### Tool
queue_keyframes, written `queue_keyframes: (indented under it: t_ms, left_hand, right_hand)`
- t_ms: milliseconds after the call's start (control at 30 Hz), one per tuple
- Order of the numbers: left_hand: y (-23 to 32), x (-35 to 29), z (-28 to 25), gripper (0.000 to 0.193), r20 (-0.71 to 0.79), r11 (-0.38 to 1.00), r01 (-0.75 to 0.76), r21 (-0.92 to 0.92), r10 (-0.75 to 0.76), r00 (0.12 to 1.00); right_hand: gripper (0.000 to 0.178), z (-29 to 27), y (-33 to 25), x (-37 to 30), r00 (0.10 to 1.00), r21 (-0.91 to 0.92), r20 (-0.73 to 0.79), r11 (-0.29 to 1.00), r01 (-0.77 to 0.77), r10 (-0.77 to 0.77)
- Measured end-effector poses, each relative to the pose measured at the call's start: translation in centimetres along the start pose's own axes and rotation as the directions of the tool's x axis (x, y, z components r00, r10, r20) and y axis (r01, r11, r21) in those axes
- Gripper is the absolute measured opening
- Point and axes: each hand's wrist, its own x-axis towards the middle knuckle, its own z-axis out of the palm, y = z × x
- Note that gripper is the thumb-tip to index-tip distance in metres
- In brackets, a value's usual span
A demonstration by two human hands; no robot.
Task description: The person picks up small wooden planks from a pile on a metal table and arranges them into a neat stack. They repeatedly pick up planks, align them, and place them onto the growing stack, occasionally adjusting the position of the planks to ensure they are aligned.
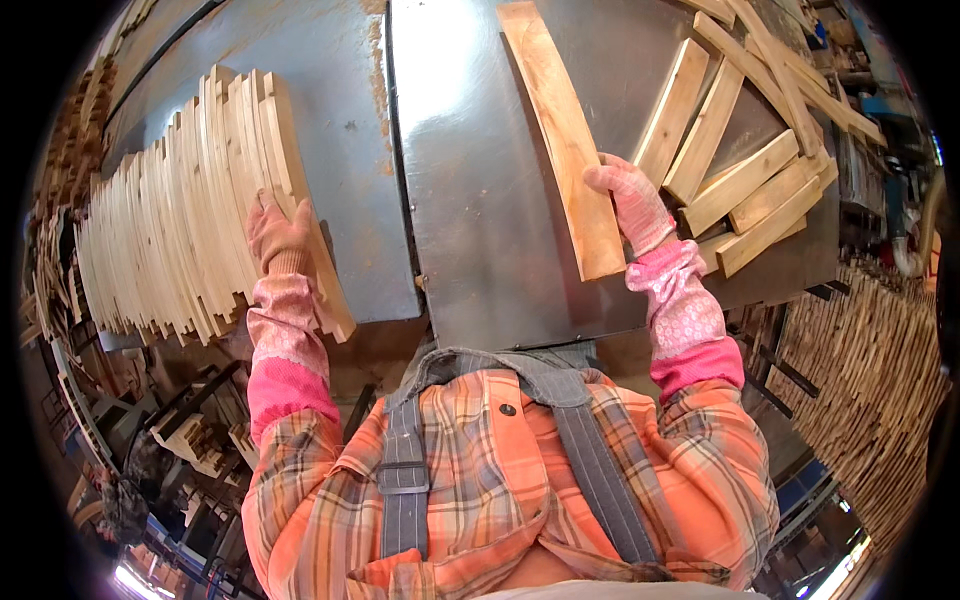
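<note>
My left hand (279, 235), in a pale pink glove, lies on the right end of a long row of thin wooden strips (160, 220). Its fingers are stretched out over the strips, with the thumb apart from them. The strips stand packed side by side, their ends uneven. My right hand (635, 203), gloved as well, is closed on the right edge of a flat wooden board (560, 140), thumb on its upper face. That board lies lengthwise, slightly tilted, over the metal tabletop (470, 230); the fingers under its edge are hidden.
Right of my right hand lies a loose pile of wooden pieces (765, 180), crossing at several angles. A dark gap (404, 190) divides the two metal surfaces. Stacked wood (865, 390) stands beyond the table at lower right, and more pieces (190, 440) sit below at left.
</note>
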Motion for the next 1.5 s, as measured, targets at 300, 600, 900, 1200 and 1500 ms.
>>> queue_keyframes:
  t_ms: [300,600,900,1200,1500]
  left_hand:
    - [-0.2,-0.9,0.0,0.078,-0.057,0.994,-0.025,-0.109,0.018,0.998]
    - [5.4,-3.2,-2.9,0.072,-0.308,0.838,-0.433,-0.332,0.337,0.890]
    - [2.7,-3.1,-0.4,0.077,-0.024,0.942,-0.327,-0.071,0.326,0.945]
    - [3.1,-2.4,1.7,0.063,-0.423,0.854,-0.459,-0.245,0.332,0.843]
    - [3.2,-3.8,-3.4,0.079,0.086,0.973,-0.145,-0.181,0.162,0.983]
  right_hand:
    - [0.042,2.5,4.3,-2.3,0.998,-0.020,0.006,0.998,0.058,-0.057]
    - [0.030,16.6,8.6,-0.5,0.931,-0.731,-0.249,0.683,0.001,-0.268]
    - [0.049,24.4,11.7,2.9,0.997,-0.914,0.081,0.397,0.079,-0.011]
    - [0.115,-0.4,5.0,-0.8,0.485,-0.685,-0.702,0.311,-0.658,-0.521]
    - [0.064,15.6,15.0,-2.9,0.921,-0.691,-0.256,0.722,0.039,-0.295]
